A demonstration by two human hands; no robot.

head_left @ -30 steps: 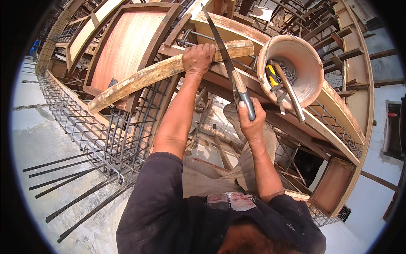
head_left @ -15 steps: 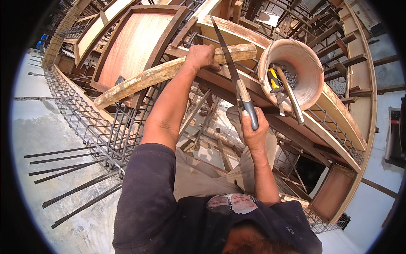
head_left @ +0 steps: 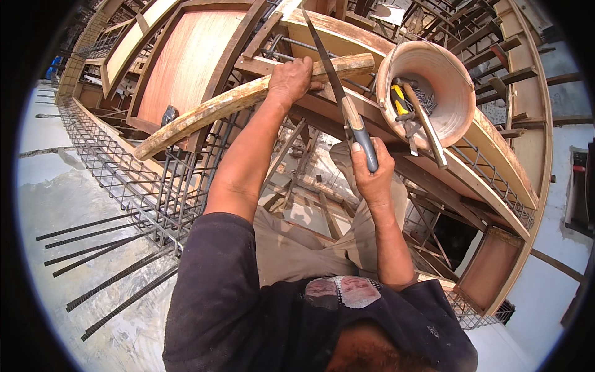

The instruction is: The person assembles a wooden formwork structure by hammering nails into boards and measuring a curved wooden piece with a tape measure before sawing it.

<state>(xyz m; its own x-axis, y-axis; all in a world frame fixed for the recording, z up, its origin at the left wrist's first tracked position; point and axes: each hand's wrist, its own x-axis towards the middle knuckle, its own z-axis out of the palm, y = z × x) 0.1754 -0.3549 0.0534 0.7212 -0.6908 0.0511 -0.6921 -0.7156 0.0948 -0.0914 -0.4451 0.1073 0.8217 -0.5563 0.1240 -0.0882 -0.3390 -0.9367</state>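
My left hand [head_left: 291, 80] is wrapped over a rough wooden beam [head_left: 217, 111], which slants from lower left to upper right across the formwork. In my right hand [head_left: 373, 166] is a handsaw [head_left: 331, 74], gripped by its dark grey and wooden handle. The long blade points up and away and crosses the beam just right of my left hand. Whether its teeth are cutting into the wood I cannot tell. Right of the saw stands a bucket [head_left: 457, 99] with a hammer [head_left: 424, 124], a yellow-and-black tool [head_left: 398, 99] and a heap of nails [head_left: 426, 98] inside.
Below my hands, gaps in the timber formwork [head_left: 458, 167] open to a lower level with props. A rebar cage [head_left: 180, 180] and protruding bars [head_left: 118, 285] lie at the left, over a concrete slab [head_left: 74, 217]. A framed plywood panel [head_left: 180, 62] is at the far left.
The saw has drawn slightly toward me and left in my right hand. My left hand keeps hold of the beam, whose near left end sits slightly differently in view.
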